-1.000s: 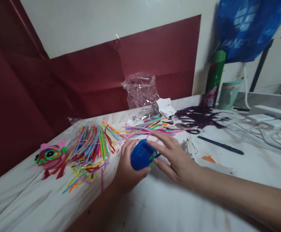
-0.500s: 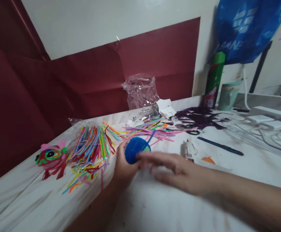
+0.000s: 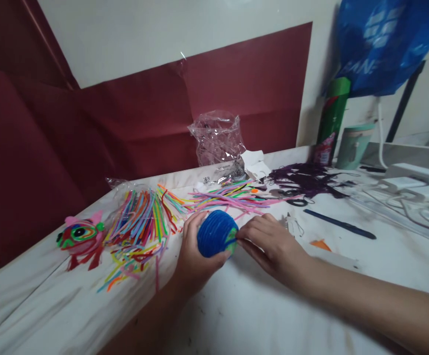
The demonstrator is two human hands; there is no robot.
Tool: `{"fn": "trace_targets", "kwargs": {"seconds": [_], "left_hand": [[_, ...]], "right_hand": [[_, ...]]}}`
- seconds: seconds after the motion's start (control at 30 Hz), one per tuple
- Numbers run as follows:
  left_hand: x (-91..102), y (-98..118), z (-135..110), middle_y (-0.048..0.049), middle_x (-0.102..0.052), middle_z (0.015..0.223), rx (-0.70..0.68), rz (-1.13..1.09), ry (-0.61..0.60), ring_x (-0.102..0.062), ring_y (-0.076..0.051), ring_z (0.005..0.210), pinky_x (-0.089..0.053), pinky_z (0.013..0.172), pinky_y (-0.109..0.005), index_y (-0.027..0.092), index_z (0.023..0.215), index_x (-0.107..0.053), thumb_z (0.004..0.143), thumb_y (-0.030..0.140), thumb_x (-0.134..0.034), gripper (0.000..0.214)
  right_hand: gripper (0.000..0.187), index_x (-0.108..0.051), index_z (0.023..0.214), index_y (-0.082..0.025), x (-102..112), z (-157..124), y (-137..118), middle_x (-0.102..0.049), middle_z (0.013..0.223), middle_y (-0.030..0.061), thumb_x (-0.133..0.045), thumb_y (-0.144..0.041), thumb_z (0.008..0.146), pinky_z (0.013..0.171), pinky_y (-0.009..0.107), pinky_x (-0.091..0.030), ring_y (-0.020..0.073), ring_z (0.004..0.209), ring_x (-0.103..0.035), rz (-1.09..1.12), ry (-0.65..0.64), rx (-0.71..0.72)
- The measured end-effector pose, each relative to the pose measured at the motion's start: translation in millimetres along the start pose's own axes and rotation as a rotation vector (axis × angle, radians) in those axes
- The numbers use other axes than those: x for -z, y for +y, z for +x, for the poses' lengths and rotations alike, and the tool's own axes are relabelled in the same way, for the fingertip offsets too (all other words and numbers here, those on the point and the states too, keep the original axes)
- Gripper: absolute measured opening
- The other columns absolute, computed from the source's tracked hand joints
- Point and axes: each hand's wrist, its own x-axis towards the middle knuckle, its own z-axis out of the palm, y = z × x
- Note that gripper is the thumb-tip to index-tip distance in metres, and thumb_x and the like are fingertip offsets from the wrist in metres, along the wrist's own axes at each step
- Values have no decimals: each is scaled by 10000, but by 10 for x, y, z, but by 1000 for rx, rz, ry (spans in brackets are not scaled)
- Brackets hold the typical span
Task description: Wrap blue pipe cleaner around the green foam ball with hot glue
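Note:
My left hand [image 3: 193,254] is wrapped round a blue ball [image 3: 216,232] wound from fuzzy strips, holding it just above the white table [image 3: 258,315]. My right hand [image 3: 273,245] presses its pinched fingertips against the ball's right side, where a bit of green shows. Whether they grip a strip end is too small to tell. A heap of colourful fuzzy strips [image 3: 144,222] lies just left of and behind the ball.
A pink and green fuzzy animal figure [image 3: 79,237] sits far left. Behind are a crumpled clear bag [image 3: 217,138], purple strips [image 3: 303,178], scissors [image 3: 291,198], a dark pen [image 3: 340,224], a green can [image 3: 330,121], a teal cup [image 3: 352,145] and white chargers [image 3: 413,180].
My right hand swept down across the ball and came back to its right side, its fingers now pinched. The loose blue strip end seen half a second ago lies flat on the ball.

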Motion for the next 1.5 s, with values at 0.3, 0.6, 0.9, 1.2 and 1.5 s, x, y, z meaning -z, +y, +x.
{"fn": "trace_targets", "kwargs": {"seconds": [0.3,0.6,0.9,1.2,1.5], "left_hand": [[-2,-36,-11,-130,-524,1350,-5,-44,-67,-474,-355,1300,-331,1113,-535,226,1267,-510,557,313,-824,781],[-7,-32,-15,-146,-504,1371,104,-100,-124,-446,-372,1327,-320,1117,-536,211,1276,-502,541,374,-843,827],[3,-55,-31,-144,-531,1369,145,-120,-162,-483,-371,1302,-358,1093,-538,217,1308,-495,587,432,-828,822],[25,-60,-18,-156,-534,1358,178,-163,-154,-503,-370,1271,-385,1062,-528,197,1308,-464,617,455,-797,809],[17,-29,-27,-148,-509,1373,119,-108,-161,-462,-366,1305,-339,1091,-527,207,1297,-471,624,411,-781,769]], "right_hand": [[147,-615,756,-215,-40,-6,-55,-709,662,-5,-656,-138,875,666,326,-447,182,631,-623,112,-29,-264],[138,-627,769,-210,-66,-28,-79,-720,694,14,-673,-86,809,622,317,-481,208,677,-633,131,-44,-373],[110,-624,787,-228,-62,-47,-97,-656,647,-1,-671,-135,824,555,275,-470,194,644,-614,106,-72,-385],[58,-621,834,-203,-67,-51,-70,-715,734,53,-628,-147,851,605,327,-514,228,689,-655,99,-32,-348],[88,-618,805,-192,-77,-43,-76,-709,715,46,-622,-116,849,602,308,-520,212,665,-674,123,-27,-354]]}}
